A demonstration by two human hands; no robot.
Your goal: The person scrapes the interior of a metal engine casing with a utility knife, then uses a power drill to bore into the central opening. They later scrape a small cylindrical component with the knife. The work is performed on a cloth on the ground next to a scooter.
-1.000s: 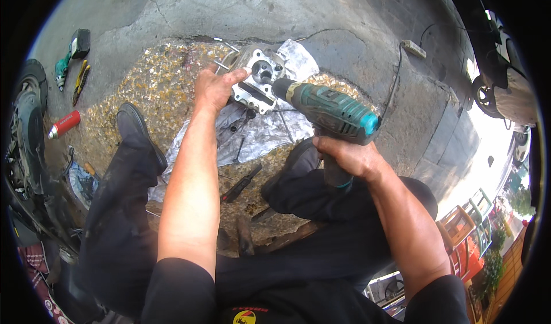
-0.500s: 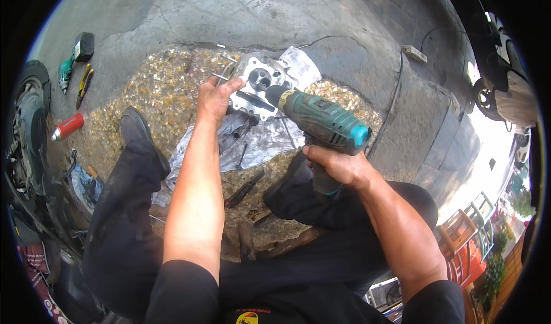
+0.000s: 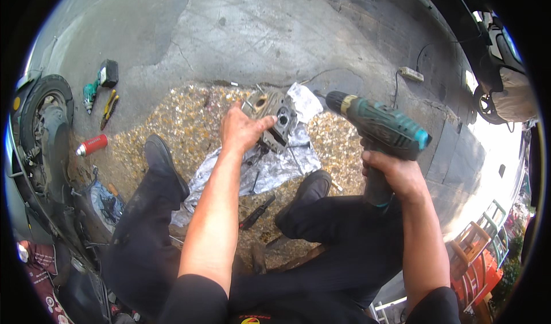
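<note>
A rough, pebble-studded brown patch [image 3: 344, 146] is bordered on its far side by a broad stretch of smooth grey concrete floor [image 3: 247, 37]. Its near edge is hemmed in by two dark shoes [image 3: 162, 159]; the left is bounded by a ridged black tyre [image 3: 67, 98].

Beyond the shoes, over a crumpled silvery-grey sheet [image 3: 290, 162], a blocky grey metal engine part [image 3: 275, 107], pierced by round holes, is held at its left side, the left hand's [image 3: 244, 130] grip clamped on it. By its handle, a teal-and-black pistol-shaped drill [image 3: 381, 120] is clasped in the right hand [image 3: 399, 172], that grip wrapped firmly round. The drill's nose is pointed leftward, well apart from the metal; between them a white, wrinkled wad of cloth [image 3: 307, 102] is seen.
</note>
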